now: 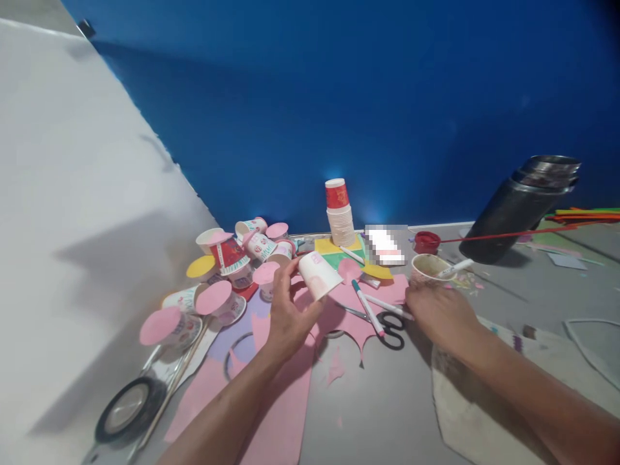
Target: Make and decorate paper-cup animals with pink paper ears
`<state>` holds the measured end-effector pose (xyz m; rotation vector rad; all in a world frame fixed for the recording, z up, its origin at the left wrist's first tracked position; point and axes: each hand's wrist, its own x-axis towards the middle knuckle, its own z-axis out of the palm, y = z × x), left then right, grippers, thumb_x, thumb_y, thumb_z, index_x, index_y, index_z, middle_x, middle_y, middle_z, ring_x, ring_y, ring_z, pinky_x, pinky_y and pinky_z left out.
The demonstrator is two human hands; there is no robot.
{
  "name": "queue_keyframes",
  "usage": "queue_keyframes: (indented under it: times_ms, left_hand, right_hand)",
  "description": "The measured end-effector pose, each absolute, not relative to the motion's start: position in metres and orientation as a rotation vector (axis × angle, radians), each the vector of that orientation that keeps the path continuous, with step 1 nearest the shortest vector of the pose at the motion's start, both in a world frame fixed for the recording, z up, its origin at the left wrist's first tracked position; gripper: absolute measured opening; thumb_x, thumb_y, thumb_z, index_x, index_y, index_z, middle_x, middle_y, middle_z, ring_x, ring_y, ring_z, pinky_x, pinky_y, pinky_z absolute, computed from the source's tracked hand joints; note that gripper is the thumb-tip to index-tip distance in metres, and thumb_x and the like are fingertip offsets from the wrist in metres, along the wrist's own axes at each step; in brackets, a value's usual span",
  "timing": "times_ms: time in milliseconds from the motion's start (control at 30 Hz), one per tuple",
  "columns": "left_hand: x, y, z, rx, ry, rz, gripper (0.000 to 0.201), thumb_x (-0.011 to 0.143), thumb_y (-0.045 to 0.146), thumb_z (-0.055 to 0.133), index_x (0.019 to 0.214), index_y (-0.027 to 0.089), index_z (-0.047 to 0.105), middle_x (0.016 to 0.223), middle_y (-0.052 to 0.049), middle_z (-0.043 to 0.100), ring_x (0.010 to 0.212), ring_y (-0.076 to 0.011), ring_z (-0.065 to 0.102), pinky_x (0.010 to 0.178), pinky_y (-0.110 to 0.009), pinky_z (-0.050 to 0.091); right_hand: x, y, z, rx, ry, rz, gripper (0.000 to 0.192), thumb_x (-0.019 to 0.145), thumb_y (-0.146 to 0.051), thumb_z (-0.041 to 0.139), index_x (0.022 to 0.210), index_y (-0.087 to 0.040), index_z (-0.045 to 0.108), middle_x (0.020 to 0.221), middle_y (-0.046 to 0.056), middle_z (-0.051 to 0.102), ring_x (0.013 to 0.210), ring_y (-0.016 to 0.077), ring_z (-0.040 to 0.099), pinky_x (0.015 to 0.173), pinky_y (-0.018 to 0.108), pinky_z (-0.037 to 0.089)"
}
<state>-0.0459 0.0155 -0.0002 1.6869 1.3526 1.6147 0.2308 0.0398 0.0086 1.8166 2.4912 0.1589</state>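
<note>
My left hand [290,320] grips a white paper cup [320,274], tilted, with faint pink print on its side. My right hand [443,320] is closed with the fingertips turned away, in front of a paper cup [431,266] that has a white marker [455,268] leaning in it. Whatever its fingers hold, if anything, is hidden. A white pen [387,306] lies with one end close to these fingers. Between the hands are a teal-capped marker [367,307], black-handled scissors [392,329] and a cut pink sheet [356,326].
Several decorated cups with pink discs [216,300] crowd the left side. A cup stack [340,213] stands by the blue wall. Black tape [130,410] lies front left. On the right are a dark flask [518,213], red string roll [427,242] and pale cloth [484,400].
</note>
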Motion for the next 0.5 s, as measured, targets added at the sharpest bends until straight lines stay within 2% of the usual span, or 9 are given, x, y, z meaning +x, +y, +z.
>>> queue_keyframes:
  times_ms: [233, 367, 500]
  left_hand:
    - [-0.043, 0.015, -0.001, 1.703, 1.406, 1.547, 0.072, 0.076, 0.023, 0.079, 0.142, 0.032, 0.051, 0.143, -0.01, 0.052, 0.123, -0.0295, 0.062, 0.101, -0.053, 0.057]
    - [-0.043, 0.015, -0.005, 1.723, 1.417, 1.521, 0.071, 0.077, 0.026, 0.08, 0.141, 0.031, 0.05, 0.142, -0.012, 0.052, 0.13, -0.0319, 0.058, 0.101, -0.053, 0.057]
    - [-0.043, 0.015, -0.007, 1.759, 1.441, 1.501, 0.069, 0.078, 0.028, 0.08, 0.14, 0.033, 0.052, 0.142, -0.011, 0.053, 0.131, -0.0321, 0.057, 0.1, -0.052, 0.056]
  right_hand:
    - [0.225, 0.039, 0.017, 1.819, 2.41, 0.167, 0.025, 0.085, 0.0, 0.056, 0.099, -0.009, 0.075, 0.1, 0.023, 0.077, 0.092, 0.0336, 0.077, 0.066, 0.035, 0.05]
    - [0.232, 0.04, 0.025, 1.846, 2.394, 0.18, 0.018, 0.086, -0.006, 0.06, 0.096, -0.011, 0.074, 0.096, 0.021, 0.077, 0.086, 0.0307, 0.075, 0.067, 0.034, 0.047]
    - [0.24, 0.033, 0.037, 1.811, 2.408, 0.206, 0.021, 0.082, -0.006, 0.056, 0.089, -0.016, 0.073, 0.09, 0.018, 0.077, 0.083, 0.03, 0.074, 0.065, 0.034, 0.044]
